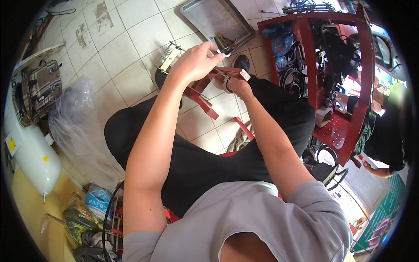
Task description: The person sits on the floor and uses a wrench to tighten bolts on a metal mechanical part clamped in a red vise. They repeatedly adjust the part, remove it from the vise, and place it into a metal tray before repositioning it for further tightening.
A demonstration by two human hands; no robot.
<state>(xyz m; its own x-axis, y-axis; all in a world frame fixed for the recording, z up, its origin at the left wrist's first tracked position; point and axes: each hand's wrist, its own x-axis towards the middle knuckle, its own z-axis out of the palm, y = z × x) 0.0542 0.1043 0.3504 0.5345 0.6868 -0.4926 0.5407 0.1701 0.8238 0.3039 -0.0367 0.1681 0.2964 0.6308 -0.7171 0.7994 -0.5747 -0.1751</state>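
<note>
Between my knees, above the tiled floor, stands a red metal frame (201,105) with angled bars. Next to it on the left is a pale yellow metal bracket (169,60). My left hand (196,61) reaches over the top of the frame, thumb and fingers bent toward each other; what they pinch is too small to make out. On the frame's right side my right hand (240,87) is closed beside a red bar end (245,75). A pale ring-shaped piece (227,85) shows at its fingers, but its kind is unclear.
A grey metal tray (200,22) with small metal parts lies ahead. A red shelf rack (310,56) full of cables and parts stands on the right, with another person (386,135) beyond it. Left are a clear plastic bag (78,118), a plaid bag (42,85) and a white tank (37,157).
</note>
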